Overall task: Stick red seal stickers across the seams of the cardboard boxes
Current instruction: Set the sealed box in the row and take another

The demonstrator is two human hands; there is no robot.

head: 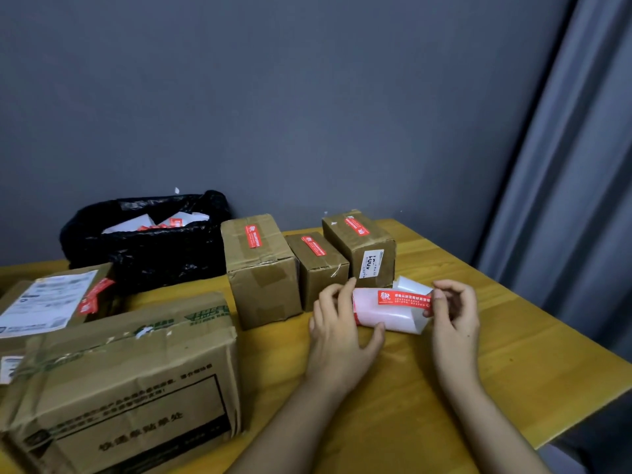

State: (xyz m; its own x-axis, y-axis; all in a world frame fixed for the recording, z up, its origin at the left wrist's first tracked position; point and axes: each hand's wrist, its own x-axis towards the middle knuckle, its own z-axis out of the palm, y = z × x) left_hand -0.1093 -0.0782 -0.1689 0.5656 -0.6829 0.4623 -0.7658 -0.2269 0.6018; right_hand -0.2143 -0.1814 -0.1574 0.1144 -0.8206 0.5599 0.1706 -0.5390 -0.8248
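My left hand [337,328] grips a curled white backing sheet [390,316] that carries a red seal sticker [405,298]. My right hand [453,311] pinches the sticker's right end. Three small cardboard boxes [263,268] [319,265] [364,246] stand behind my hands, each with a red sticker across its top seam. A large cardboard box [126,381] lies at the front left, its top taped and without a red sticker. Behind it a flat box [51,299] with a white shipping label has a red sticker on its right edge.
A black plastic bag [147,241] at the back left holds used white backing sheets and red scraps. The yellow wooden table [496,364] ends close on the right. A grey wall stands behind, with a grey curtain [574,186] at the right.
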